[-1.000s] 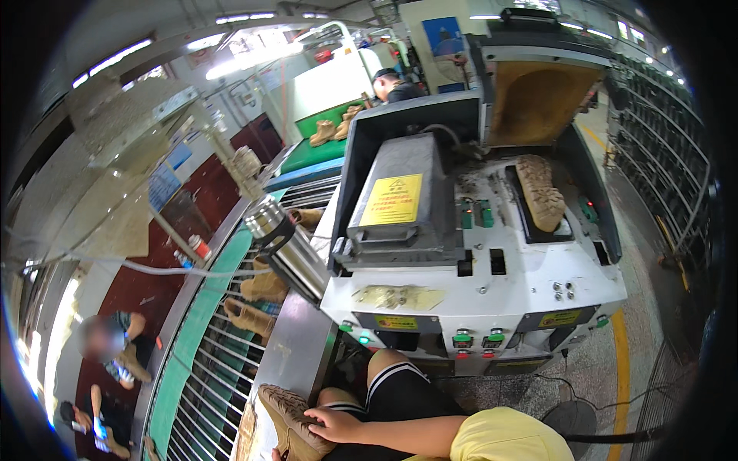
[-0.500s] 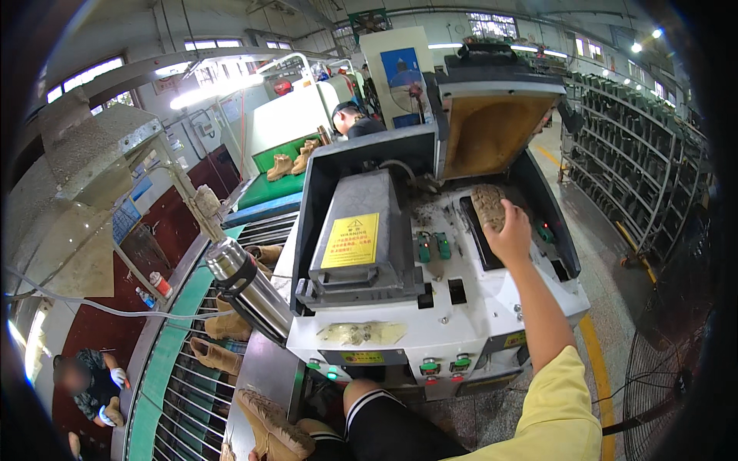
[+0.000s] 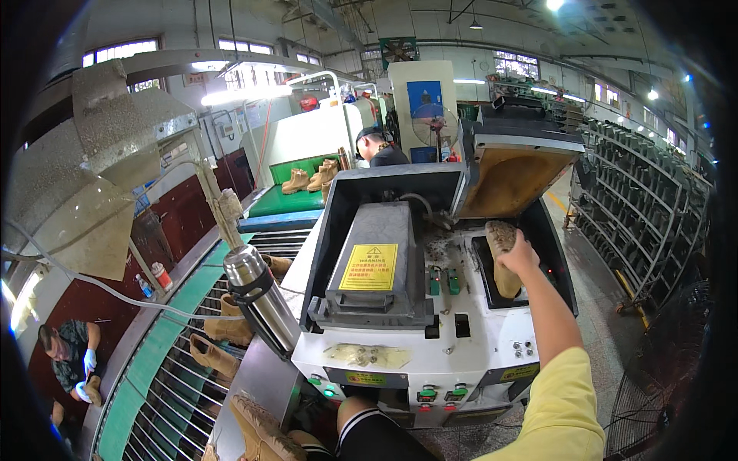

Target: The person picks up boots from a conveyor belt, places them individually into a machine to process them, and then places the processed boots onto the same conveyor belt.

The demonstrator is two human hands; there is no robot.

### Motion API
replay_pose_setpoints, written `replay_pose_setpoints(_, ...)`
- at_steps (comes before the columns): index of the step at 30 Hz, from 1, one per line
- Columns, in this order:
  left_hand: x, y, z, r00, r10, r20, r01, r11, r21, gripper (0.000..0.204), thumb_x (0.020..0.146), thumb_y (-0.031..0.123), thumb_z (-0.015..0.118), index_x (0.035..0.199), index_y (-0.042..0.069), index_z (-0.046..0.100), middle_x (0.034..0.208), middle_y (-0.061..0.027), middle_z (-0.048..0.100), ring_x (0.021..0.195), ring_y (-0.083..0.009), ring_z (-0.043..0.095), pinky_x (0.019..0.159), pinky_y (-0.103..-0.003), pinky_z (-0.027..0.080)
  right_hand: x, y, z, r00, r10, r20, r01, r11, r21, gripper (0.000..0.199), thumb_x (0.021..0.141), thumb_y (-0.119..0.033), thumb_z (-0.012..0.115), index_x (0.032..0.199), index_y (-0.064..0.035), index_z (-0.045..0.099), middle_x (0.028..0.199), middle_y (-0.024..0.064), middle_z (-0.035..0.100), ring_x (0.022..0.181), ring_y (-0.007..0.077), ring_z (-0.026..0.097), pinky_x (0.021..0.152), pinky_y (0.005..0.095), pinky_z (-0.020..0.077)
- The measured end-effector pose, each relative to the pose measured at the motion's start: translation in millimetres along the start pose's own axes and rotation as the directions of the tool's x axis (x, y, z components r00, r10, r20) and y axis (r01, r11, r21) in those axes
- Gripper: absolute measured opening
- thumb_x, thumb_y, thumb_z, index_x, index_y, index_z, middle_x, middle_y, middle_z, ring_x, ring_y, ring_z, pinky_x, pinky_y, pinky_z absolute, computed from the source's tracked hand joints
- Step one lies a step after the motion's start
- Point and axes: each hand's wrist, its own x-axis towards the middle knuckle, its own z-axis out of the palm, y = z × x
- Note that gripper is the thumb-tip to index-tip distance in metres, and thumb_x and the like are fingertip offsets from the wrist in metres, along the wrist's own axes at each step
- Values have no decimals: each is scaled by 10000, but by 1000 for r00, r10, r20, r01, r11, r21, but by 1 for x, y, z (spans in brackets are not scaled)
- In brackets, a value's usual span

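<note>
My right hand (image 3: 519, 257) is closed around a tan boot (image 3: 505, 265) with a brown treaded sole. This boot is tilted over the black recessed bay (image 3: 483, 270) on the right of a white pressing machine (image 3: 400, 349). Above the bay, a hinged lid (image 3: 511, 180) with a tan, hollowed underside stands raised. At the lower left another tan boot (image 3: 257, 434) lies on its side, its sole turned up, near my black shorts. My left hand does not show.
A grey cover with a yellow label (image 3: 367, 266) fills the machine's left bay. Left of it stand a steel thermos (image 3: 261, 296) and a roller conveyor with tan boots (image 3: 215, 357). Co-workers (image 3: 73, 353) are at far left and behind the machine. A rack (image 3: 646, 196) stands right.
My right hand has turned the boot: before, mostly its sole showed; now its tan side shows too. The whole view has shifted, and the far-left co-worker's hands have moved.
</note>
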Motion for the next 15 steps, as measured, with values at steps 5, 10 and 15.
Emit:
replay_pose_setpoints(5, 1, -6, -6, 996, 75, 44, -75, 997, -9, 603, 940, 459, 385, 1325, -3, 432, 1310, -192, 493, 1195, -347, 493, 996, -469, 424, -71, 71, 47, 766, -141, -627, 351, 909, 225, 972, 639, -241, 757, 1433, -19, 243, 1309, 241, 434, 1196, 405, 437, 966, 470, 411)
replay_pose_setpoints(10, 25, -15, -12, 998, 61, 21, -61, 998, 18, 541, 945, 401, 387, 1325, 20, 445, 1299, -194, 501, 1152, -343, 517, 939, -459, 465, -113, 173, 75, 865, -20, -501, 389, 658, 645, 733, 659, -139, 706, 1312, 11, 409, 1261, 168, 459, 1158, 316, 443, 996, 407, 360)
replay_pose_setpoints(15, -9, 4, -8, 551, 835, -13, -346, 243, 906, 366, 925, 283, 456, 996, -6, 670, 901, -156, 669, 824, -271, 620, 776, -384, 490, -171, 163, 58, 957, 34, -288, 277, 186, 943, 536, 748, -154, 646, 1237, 10, 501, 1251, 85, 516, 1156, 213, 478, 1002, 338, 356)
